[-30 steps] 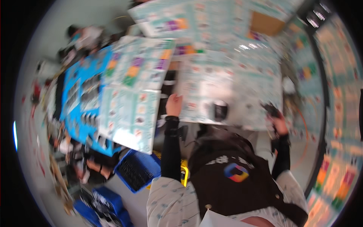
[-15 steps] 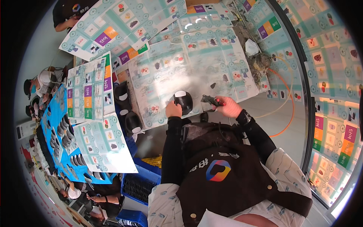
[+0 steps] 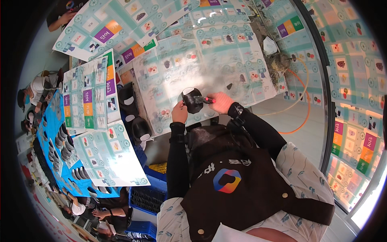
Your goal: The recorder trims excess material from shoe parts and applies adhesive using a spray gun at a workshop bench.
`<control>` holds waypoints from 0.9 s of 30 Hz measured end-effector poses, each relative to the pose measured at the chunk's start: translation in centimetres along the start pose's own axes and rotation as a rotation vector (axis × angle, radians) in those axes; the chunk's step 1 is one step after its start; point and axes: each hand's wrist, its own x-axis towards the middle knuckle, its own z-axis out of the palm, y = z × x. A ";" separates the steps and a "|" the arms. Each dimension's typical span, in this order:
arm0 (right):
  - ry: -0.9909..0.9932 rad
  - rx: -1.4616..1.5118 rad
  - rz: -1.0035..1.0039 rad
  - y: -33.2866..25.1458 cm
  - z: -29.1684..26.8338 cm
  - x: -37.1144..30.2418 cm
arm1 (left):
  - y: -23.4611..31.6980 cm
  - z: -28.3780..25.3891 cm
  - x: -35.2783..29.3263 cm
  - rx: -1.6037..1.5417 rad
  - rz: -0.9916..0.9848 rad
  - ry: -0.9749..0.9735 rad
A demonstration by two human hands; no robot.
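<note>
A black shoe (image 3: 193, 105) with a white patch at its opening is held over the near part of the sheet-covered table (image 3: 161, 92). My left hand (image 3: 179, 112) is closed on its left side. In my right hand (image 3: 221, 103), fingers wrapped round it, is a dark handheld tool (image 3: 201, 99) with a red part. The tool's front end overlaps the right side of the shoe; whether they touch I cannot tell. Beyond the right hand, a small dark piece (image 3: 229, 86) lies on the table.
Black shoes (image 3: 140, 128) stand along the table's left edge. Printed boards (image 3: 86, 97) screen the left and far sides. Blue crates (image 3: 148, 197) sit lower left, near a blue surface (image 3: 78, 185) with dark curved pieces. An orange hose (image 3: 308, 109) curves at right. Other people work at far left.
My right hand has moved left with the tool, bringing it up to the shoe. The shoe has shifted slightly up and left and is turned a little.
</note>
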 end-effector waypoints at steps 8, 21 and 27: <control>0.006 0.080 -0.011 -1.2 -1.8 -0.3 | 1.2 -0.3 -0.6 0.015 0.011 0.001; 0.074 0.117 0.031 -2.1 -2.2 -0.7 | 3.2 -1.1 -0.5 0.036 -0.001 -0.018; 0.123 0.027 0.004 -0.2 -0.6 4.0 | 3.9 -0.2 -0.2 -0.048 0.007 -0.058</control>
